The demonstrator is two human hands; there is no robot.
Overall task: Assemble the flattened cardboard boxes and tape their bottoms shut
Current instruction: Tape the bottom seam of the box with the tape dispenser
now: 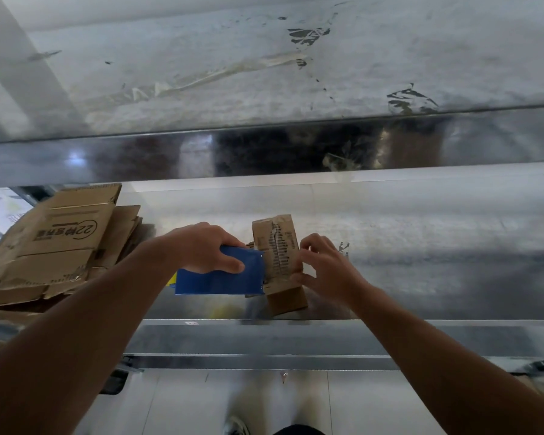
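A small brown cardboard box (275, 246) stands on the metal worktable (421, 246), its torn, printed face turned up. My left hand (208, 248) grips a blue tape dispenser (220, 277) whose front edge meets the box's left side. My right hand (322, 265) holds the box's right edge, fingers curled on the cardboard. A pile of flattened cardboard boxes (60, 246) lies at the left of the table.
A raised metal shelf (296, 73) with tape scraps runs across above the worktable. The table's front rail (264, 340) is close to my body. Tiled floor and a shoe (236, 426) show below.
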